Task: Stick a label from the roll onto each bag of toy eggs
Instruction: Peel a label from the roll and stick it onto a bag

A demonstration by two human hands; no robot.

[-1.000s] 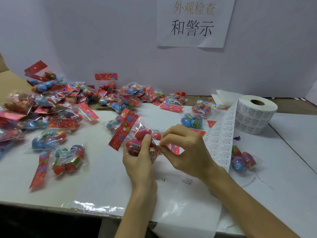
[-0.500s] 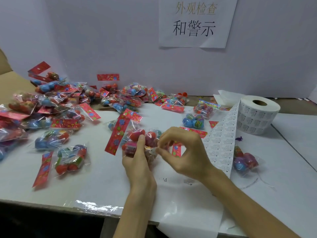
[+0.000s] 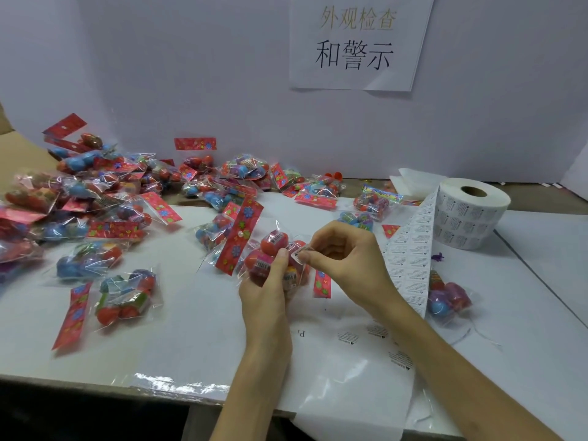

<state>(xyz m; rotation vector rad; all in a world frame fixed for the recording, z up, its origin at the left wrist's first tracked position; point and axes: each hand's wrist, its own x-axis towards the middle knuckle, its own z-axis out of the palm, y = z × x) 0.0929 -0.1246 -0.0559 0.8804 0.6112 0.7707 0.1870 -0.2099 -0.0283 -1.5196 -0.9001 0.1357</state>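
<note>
Head view: the left hand [image 3: 264, 291] is gripping a bag of toy eggs [image 3: 275, 240] mid-worktop [image 3: 191, 329], fingers [image 3: 280, 261] curled round it. The right hand [image 3: 346, 253] is pinching a white label [image 3: 298, 250] against the bag's right side. The label roll [image 3: 471, 214] is sitting far right.
</note>
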